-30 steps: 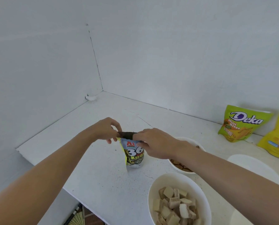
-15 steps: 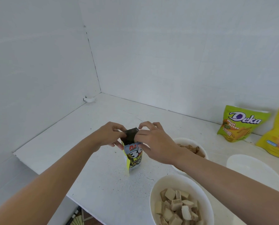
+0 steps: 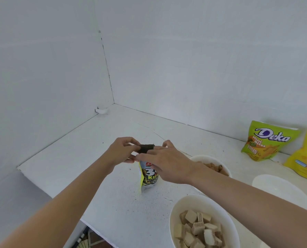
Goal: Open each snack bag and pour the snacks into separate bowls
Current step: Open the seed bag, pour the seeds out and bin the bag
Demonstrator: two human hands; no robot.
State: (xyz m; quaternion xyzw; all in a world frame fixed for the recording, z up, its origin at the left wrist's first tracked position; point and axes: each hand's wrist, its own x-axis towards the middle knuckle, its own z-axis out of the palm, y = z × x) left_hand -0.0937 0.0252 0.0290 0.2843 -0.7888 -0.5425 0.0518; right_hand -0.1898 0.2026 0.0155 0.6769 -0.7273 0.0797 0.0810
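- The left grip pinches one end of the dark top strip of the small snack bag. The right grip pinches the other end, its thumb lying lower across the bag's front.
- A second ago that strip was drawn flat and level between the two grips. Now it is bunched and twisted, the grips sit closer together and the right one has rolled over the bag.
- I judge a tear is being worked, but no opening shows, so whether the seal has parted cannot be told. This bag is not yet poured.
- The bag is a narrow, thin-walled pouch with a yellow side edge, a large "3" on its front and a black top band. It stands upright on the counter, just beyond and left of the wafer bowl.
- Beyond the wafer bowl sits a bowl of brown snacks, and to the wafer bowl's right an empty white bowl.
- Far beyond the wafer bowl and to its right, the Deka Mini Bites bag and a yellow bag lean at the wall.
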